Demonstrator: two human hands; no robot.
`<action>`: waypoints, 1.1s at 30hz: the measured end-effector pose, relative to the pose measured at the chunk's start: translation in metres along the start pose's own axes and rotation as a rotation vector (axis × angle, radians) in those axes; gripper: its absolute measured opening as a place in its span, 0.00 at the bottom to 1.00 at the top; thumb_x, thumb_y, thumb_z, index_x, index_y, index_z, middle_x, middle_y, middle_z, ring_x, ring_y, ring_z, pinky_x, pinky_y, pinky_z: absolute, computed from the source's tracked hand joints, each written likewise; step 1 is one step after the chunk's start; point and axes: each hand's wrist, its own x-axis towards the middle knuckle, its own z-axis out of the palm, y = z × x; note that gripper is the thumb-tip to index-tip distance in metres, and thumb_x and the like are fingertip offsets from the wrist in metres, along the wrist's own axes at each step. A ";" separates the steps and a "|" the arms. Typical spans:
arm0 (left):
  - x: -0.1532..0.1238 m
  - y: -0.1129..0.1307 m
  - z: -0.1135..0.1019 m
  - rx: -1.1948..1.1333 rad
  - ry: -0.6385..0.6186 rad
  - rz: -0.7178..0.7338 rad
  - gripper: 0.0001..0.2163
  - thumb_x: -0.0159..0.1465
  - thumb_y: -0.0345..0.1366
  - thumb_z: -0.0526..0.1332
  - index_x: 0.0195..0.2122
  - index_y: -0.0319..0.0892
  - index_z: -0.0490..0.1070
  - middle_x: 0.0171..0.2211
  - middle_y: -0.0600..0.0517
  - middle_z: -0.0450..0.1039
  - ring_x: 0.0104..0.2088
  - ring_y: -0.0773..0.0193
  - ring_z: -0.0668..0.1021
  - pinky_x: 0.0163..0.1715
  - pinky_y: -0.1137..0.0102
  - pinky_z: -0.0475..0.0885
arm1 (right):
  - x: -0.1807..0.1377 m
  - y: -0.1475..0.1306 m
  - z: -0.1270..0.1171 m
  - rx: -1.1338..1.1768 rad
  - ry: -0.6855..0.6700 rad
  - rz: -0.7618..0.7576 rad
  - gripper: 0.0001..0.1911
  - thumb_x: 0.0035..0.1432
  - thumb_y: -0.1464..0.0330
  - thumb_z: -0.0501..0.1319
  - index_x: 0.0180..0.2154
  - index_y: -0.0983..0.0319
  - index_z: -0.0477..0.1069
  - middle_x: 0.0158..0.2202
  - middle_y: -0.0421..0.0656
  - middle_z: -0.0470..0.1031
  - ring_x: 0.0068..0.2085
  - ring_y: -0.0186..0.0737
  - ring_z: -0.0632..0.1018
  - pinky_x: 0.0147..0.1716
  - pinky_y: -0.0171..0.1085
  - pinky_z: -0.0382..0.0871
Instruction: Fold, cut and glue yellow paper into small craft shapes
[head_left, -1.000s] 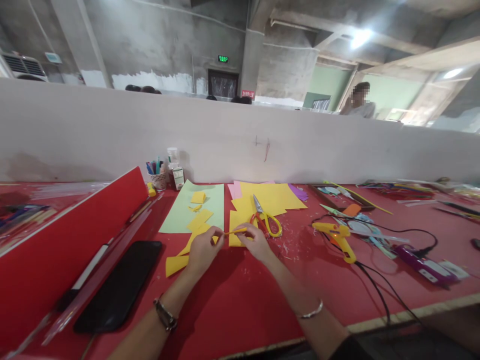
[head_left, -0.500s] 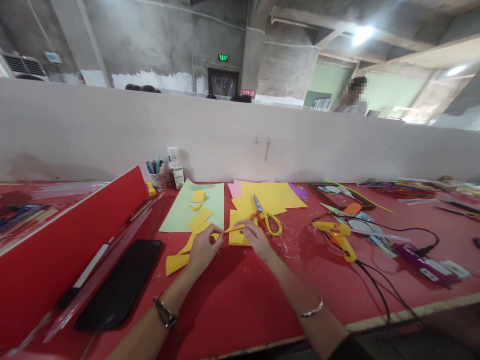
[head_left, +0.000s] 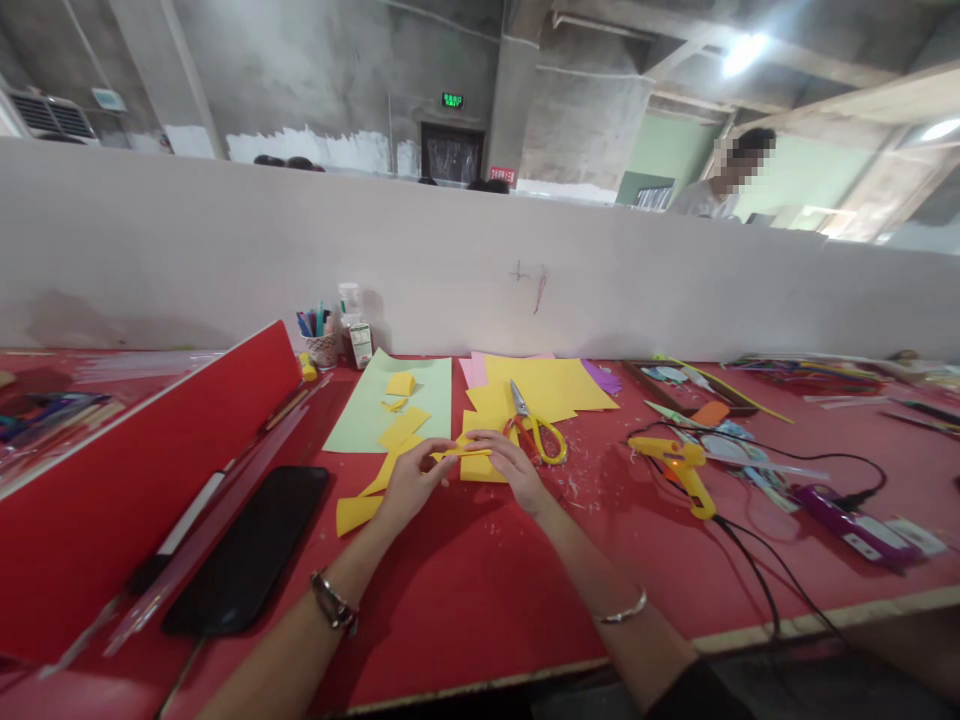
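Observation:
Between my two hands is a narrow folded strip of yellow paper (head_left: 463,452), held roughly level above the table. My left hand (head_left: 411,480) pinches its left end with thumb and fingers. The fingers of my right hand (head_left: 511,465) are closed on its right end. Under and behind the strip lie yellow paper pieces (head_left: 484,469). Scissors (head_left: 534,425) with yellow and red handles rest on yellow sheets (head_left: 551,385) just beyond my right hand. Left of my left hand are a curled yellow piece (head_left: 357,514) and cut yellow scraps (head_left: 405,427) on a green sheet (head_left: 358,410).
A black phone (head_left: 247,550) lies at left beside a standing red board (head_left: 150,470). At right are a yellow glue gun (head_left: 679,465) with its cable, a purple power strip (head_left: 855,525) and a tray (head_left: 690,388). A pen cup (head_left: 321,347) and bottle (head_left: 355,325) stand by the white partition (head_left: 420,260).
My hands have come closer together on the strip, and the right fingers now lie flatter along it. The view has shifted slightly. Beyond the partition, a person has moved to the right.

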 end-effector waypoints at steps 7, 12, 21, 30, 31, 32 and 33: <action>0.000 0.002 -0.001 -0.051 -0.022 0.003 0.14 0.46 0.44 0.58 0.29 0.39 0.68 0.22 0.55 0.69 0.16 0.73 0.68 0.19 0.75 0.65 | 0.001 -0.002 -0.003 0.033 -0.055 0.004 0.13 0.50 0.63 0.52 0.32 0.58 0.72 0.41 0.44 0.69 0.46 0.40 0.68 0.48 0.41 0.57; -0.001 0.008 -0.001 -0.060 -0.035 -0.015 0.11 0.45 0.41 0.59 0.25 0.40 0.68 0.12 0.60 0.63 0.15 0.72 0.68 0.18 0.77 0.61 | 0.000 0.003 -0.005 0.165 -0.062 -0.004 0.14 0.50 0.61 0.51 0.32 0.58 0.72 0.43 0.44 0.68 0.47 0.41 0.66 0.49 0.41 0.55; 0.002 -0.001 -0.001 -0.062 0.004 0.016 0.10 0.48 0.43 0.56 0.21 0.40 0.65 0.12 0.59 0.63 0.16 0.71 0.68 0.20 0.76 0.63 | 0.002 0.017 0.000 0.273 0.040 0.311 0.16 0.42 0.56 0.59 0.30 0.61 0.68 0.42 0.44 0.67 0.41 0.38 0.69 0.41 0.37 0.62; -0.001 -0.001 0.002 0.005 -0.112 0.020 0.13 0.48 0.39 0.56 0.34 0.41 0.63 0.21 0.58 0.69 0.18 0.70 0.71 0.22 0.74 0.66 | 0.003 0.009 0.006 0.047 0.101 0.343 0.09 0.40 0.63 0.58 0.21 0.62 0.62 0.20 0.35 0.61 0.24 0.30 0.64 0.27 0.33 0.61; -0.001 -0.001 0.002 0.012 -0.132 0.009 0.13 0.48 0.39 0.56 0.35 0.41 0.63 0.19 0.58 0.68 0.17 0.70 0.70 0.23 0.74 0.66 | 0.004 0.010 0.006 0.065 0.101 0.337 0.09 0.39 0.63 0.58 0.22 0.62 0.63 0.21 0.36 0.62 0.25 0.31 0.65 0.28 0.33 0.62; -0.001 -0.002 0.003 0.021 -0.152 -0.004 0.13 0.48 0.39 0.57 0.34 0.41 0.63 0.17 0.59 0.67 0.17 0.70 0.70 0.23 0.73 0.66 | 0.004 0.010 0.007 0.087 0.101 0.331 0.09 0.39 0.64 0.59 0.24 0.62 0.63 0.22 0.36 0.63 0.26 0.31 0.66 0.29 0.34 0.62; -0.001 -0.003 0.004 0.027 -0.172 -0.020 0.11 0.48 0.40 0.56 0.31 0.41 0.63 0.16 0.59 0.67 0.16 0.70 0.70 0.23 0.73 0.66 | 0.004 0.010 0.007 0.109 0.102 0.324 0.09 0.38 0.64 0.59 0.25 0.62 0.63 0.23 0.37 0.64 0.28 0.32 0.67 0.30 0.34 0.62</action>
